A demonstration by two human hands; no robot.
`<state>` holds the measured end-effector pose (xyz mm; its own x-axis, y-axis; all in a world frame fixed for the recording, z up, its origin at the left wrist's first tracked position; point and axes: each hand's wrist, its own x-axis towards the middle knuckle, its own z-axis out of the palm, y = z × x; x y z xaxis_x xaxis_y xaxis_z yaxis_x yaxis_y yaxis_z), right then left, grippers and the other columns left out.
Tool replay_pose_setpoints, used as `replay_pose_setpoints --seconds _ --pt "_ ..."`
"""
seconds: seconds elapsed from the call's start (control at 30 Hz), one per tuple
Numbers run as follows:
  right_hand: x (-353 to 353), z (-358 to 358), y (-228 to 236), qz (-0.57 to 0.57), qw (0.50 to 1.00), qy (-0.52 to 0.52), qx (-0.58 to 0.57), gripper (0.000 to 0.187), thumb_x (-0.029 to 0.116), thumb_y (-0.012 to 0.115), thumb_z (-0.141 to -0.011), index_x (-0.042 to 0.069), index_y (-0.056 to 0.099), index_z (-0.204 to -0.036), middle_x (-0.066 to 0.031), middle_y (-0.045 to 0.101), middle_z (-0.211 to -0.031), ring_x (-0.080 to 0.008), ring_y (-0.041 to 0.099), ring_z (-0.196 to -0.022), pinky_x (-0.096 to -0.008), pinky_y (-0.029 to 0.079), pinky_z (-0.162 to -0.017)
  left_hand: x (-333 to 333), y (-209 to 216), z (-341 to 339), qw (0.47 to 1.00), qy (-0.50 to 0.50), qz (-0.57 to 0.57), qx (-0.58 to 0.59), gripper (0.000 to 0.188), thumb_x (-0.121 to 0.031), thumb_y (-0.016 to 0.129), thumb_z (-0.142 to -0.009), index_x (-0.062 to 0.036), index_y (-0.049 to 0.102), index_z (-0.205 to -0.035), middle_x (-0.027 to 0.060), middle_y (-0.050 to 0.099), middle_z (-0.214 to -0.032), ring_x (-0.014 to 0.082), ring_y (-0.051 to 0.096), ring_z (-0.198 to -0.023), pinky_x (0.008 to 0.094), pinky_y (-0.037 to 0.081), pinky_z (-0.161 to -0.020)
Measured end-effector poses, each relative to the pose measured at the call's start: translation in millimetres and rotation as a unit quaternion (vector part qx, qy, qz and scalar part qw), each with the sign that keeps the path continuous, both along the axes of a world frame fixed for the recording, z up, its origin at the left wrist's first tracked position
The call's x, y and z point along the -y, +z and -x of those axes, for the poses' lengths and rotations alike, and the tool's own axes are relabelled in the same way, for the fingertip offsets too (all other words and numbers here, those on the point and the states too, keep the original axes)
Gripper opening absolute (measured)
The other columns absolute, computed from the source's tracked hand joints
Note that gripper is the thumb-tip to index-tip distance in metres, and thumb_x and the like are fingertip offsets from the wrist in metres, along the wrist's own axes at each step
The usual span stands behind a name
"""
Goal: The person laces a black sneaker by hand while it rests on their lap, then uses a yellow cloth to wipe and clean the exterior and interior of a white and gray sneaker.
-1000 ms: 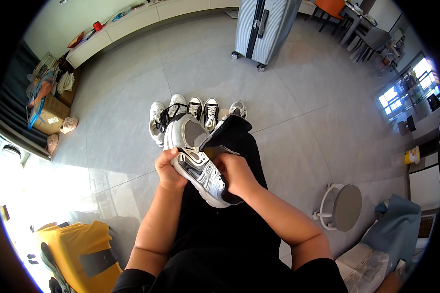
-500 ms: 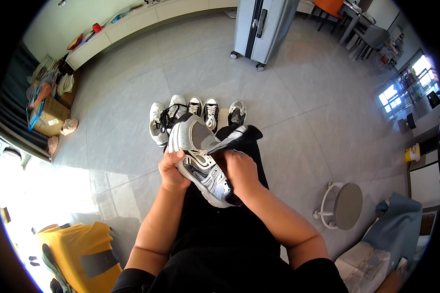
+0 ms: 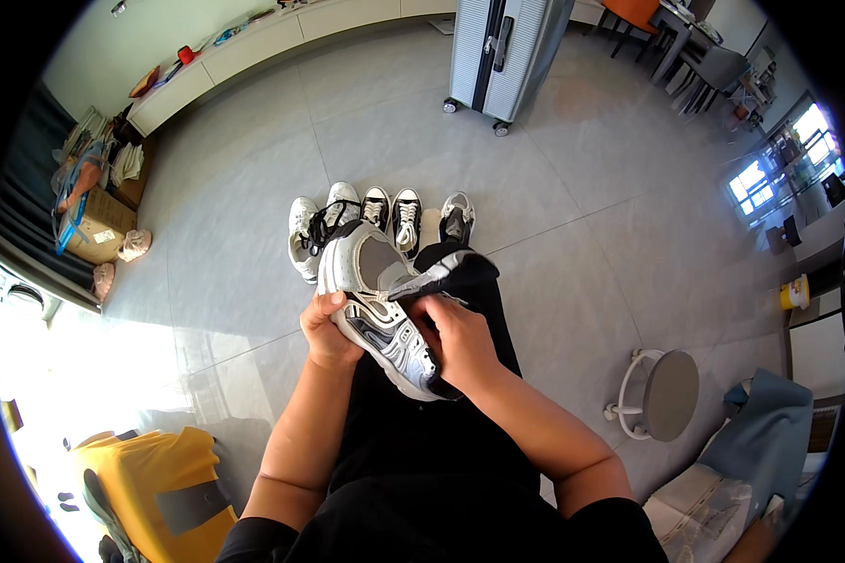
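Observation:
A silver, white and black sneaker (image 3: 391, 340) is held above my lap, its toe pointing away from me. My left hand (image 3: 330, 334) grips its left side, thumb on the upper and the other fingers hidden beneath. At the shoe's opening, my right hand (image 3: 458, 343) is closed with its fingers curled in by the collar, the fingertips hidden. The loosened tongue (image 3: 453, 275) sticks out to the right above that hand. Just beyond stand white sneakers with black laces (image 3: 300, 230), black-and-white canvas shoes (image 3: 407, 214) and a single grey sneaker (image 3: 457, 219).
A silver suitcase (image 3: 526, 66) on wheels stands ahead on the tiled floor. To the right is a round grey stool (image 3: 671, 396). Yellow cloth (image 3: 141, 469) lies at the lower left, blue-grey fabric (image 3: 765, 436) at the lower right. A cardboard box (image 3: 99, 225) stands at the left.
The sneaker has shifted slightly left with my left hand. My right hand has turned a little at the opening, showing more of its fingers, and the tongue has moved slightly left and down.

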<state>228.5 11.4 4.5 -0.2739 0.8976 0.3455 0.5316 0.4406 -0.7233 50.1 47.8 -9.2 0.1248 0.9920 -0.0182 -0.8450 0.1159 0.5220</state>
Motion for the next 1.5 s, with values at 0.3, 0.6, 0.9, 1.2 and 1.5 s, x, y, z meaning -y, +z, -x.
replay_pose_setpoints --seconds 0.3,0.6,0.9,1.2,1.5 --pt "-2.2 -6.5 -7.6 0.118 0.991 0.037 0.053 0.031 0.015 0.067 -0.071 0.004 0.065 -0.1 -0.014 0.06 -0.109 -0.0357 0.062 -0.093 -0.0428 0.051 -0.081 -0.5 26.2 -15.1 0.955 0.12 0.067 -0.264 0.059 -0.011 0.058 -0.08 0.0038 0.039 -0.134 0.0162 0.057 -0.113 0.0258 0.062 -0.088 0.0333 0.054 -0.078" --pt "12.1 24.9 -6.8 0.209 0.967 0.027 0.143 0.041 0.013 0.066 -0.071 0.005 0.056 -0.11 -0.0179 0.056 -0.113 -0.037 0.061 -0.098 -0.045 0.052 -0.08 47.4 33.8 -19.1 0.527 0.067 -0.102 -0.841 0.119 -0.061 0.078 -0.061 -0.0061 0.019 -0.147 0.0337 0.01 -0.147 0.0507 0.02 -0.134 0.0564 0.026 -0.106" --pt "14.6 21.7 -21.1 0.17 0.98 0.059 0.088 0.039 0.014 0.068 -0.075 0.003 0.057 -0.111 -0.0179 0.055 -0.112 -0.0379 0.059 -0.099 -0.044 0.05 -0.084 55.9 29.8 7.8 0.646 -0.003 -0.125 -0.753 0.11 -0.022 0.076 -0.059 -0.0099 0.017 -0.15 0.0337 0.01 -0.149 0.0451 0.005 -0.143 0.0486 0.02 -0.113" --pt "18.8 34.4 -4.6 0.141 0.978 0.047 0.146 0.04 0.022 0.073 -0.076 0.001 0.058 -0.107 -0.0167 0.056 -0.108 -0.034 0.062 -0.093 -0.0409 0.053 -0.078 48.3 25.2 40.1 0.856 -0.064 -0.033 -0.513 0.094 0.003 0.054 -0.06 -0.0102 0.026 -0.149 0.0213 0.021 -0.153 0.0317 0.014 -0.144 0.0279 0.043 -0.09" --pt "20.0 40.2 -18.2 0.173 0.98 -0.006 0.101 0.031 0.027 0.072 -0.073 0.006 0.065 -0.095 -0.014 0.056 -0.109 -0.0328 0.062 -0.094 -0.0404 0.053 -0.081 55.7 38.0 29.7 0.793 -0.052 -0.028 -0.607 0.087 0.001 0.055 -0.062 -0.0159 0.035 -0.145 0.0263 0.009 -0.155 0.0303 0.02 -0.143 0.0229 0.047 -0.073"
